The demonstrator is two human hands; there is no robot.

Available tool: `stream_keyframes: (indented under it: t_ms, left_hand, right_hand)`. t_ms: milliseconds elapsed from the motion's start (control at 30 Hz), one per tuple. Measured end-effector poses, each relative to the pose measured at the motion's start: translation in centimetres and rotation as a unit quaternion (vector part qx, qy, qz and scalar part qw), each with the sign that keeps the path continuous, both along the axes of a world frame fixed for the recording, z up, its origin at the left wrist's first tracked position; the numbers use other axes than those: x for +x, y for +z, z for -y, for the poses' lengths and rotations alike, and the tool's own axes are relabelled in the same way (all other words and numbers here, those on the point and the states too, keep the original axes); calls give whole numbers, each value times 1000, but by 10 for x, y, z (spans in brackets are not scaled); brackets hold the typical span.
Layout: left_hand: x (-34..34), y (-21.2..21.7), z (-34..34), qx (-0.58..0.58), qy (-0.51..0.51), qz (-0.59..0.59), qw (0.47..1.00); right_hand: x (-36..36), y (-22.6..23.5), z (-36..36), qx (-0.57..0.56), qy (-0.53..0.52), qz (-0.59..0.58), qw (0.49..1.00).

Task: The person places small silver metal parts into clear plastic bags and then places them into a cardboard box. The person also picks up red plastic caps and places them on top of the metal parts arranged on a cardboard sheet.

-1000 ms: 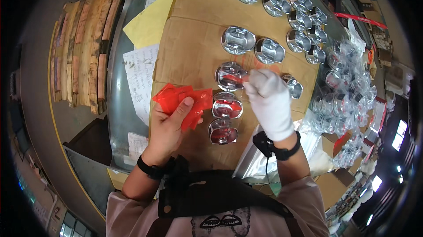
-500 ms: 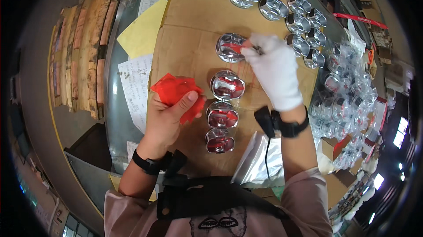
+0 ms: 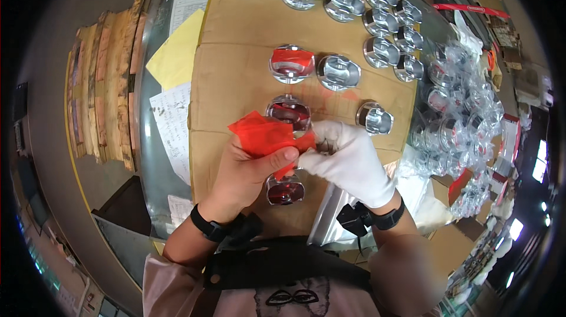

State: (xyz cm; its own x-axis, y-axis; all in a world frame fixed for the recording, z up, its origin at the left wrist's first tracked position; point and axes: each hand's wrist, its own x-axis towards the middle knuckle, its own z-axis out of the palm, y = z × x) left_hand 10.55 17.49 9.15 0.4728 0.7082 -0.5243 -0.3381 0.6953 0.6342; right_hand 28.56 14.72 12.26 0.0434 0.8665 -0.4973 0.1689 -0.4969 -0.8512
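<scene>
Bare-skinned, my left hand grips a bunch of thin red sheets, thumb on top. My right hand, in a white glove, pinches the right edge of the red sheets. Behind the hands stands a silver piston with red inside it, partly covered by the sheets. A farther piston has a red sheet lying across its top. Close to my body is another piston with red in it. To the right, one piston and a smaller-looking piston show no red.
Brown cardboard covers the table. Several bare pistons stand at the far right, beside plastic-wrapped pistons. Clear plastic bags lie near my right forearm. Yellow paper and written sheets lie left; a wooden pallet is beyond.
My right hand has come back from the far piston to the red sheets in my left hand. A red sheet now lies across that piston. The view has shifted.
</scene>
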Motion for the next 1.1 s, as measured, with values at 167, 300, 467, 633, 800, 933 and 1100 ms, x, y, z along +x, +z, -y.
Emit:
stream_keyframes:
  t_ms: [167,300,467,633,800,933,1100]
  left_hand:
    - [-3,-3,4,-37,32,-15,999]
    - [-3,5,5,-93,3,21,995]
    - [4,22,8,-120,-3,95,988]
    - [27,24,29,-43,-36,24,998]
    - [64,21,56,62,-88,-18,994]
    - [85,16,76,81,-100,-43,991]
    - [98,2,81,15,-68,-35,997]
  right_hand:
    - [49,-12,-28,110,-179,105,972]
    - [86,-60,-60,282,11,471,836]
    - [79,-35,-46,281,70,579,762]
    - [62,28,25,54,-7,115,992]
    - [57,10,83,-5,-104,-121,987]
    - [93,16,93,35,-152,-42,987]
    - [141,6,62,193,37,438,877]
